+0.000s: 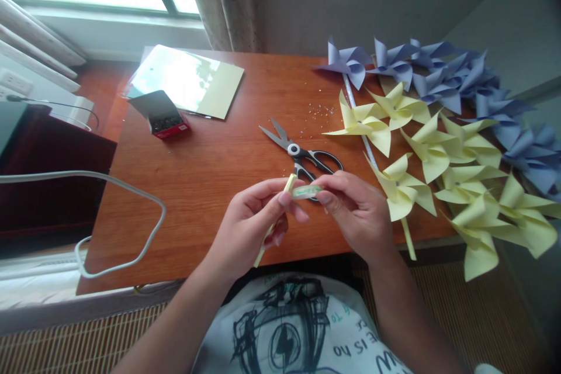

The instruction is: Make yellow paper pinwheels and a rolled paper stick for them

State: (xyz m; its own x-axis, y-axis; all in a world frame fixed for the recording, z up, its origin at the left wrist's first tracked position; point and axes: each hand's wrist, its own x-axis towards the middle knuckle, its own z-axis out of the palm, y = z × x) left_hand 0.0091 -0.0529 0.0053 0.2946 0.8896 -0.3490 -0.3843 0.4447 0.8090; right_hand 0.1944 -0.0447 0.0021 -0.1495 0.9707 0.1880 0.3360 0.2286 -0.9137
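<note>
My left hand [258, 216] is closed around a thin rolled stick of yellow paper [260, 256], which slants down and left through the fingers. Its upper end shows above my thumb. In my right hand [357, 210], the thumb and fingers pinch a small roll of transparent tape [307, 191] with green marks, seen edge-on. The tape roll meets the stick near its top, and left fingers lie beneath it. Just beyond my hands lie black-handled scissors [294, 150] with their blades apart. To the right are yellow paper pinwheels [398, 182], some on paper sticks.
Several purple pinwheels [348, 61] fill the back right. An open red box [170, 128] of small dark items stands at left, beside yellow sheets in a shiny sleeve [188, 79]. Paper scraps [322, 110] dot the wooden table [210, 158]. A white cable [162, 210] loops over its left side.
</note>
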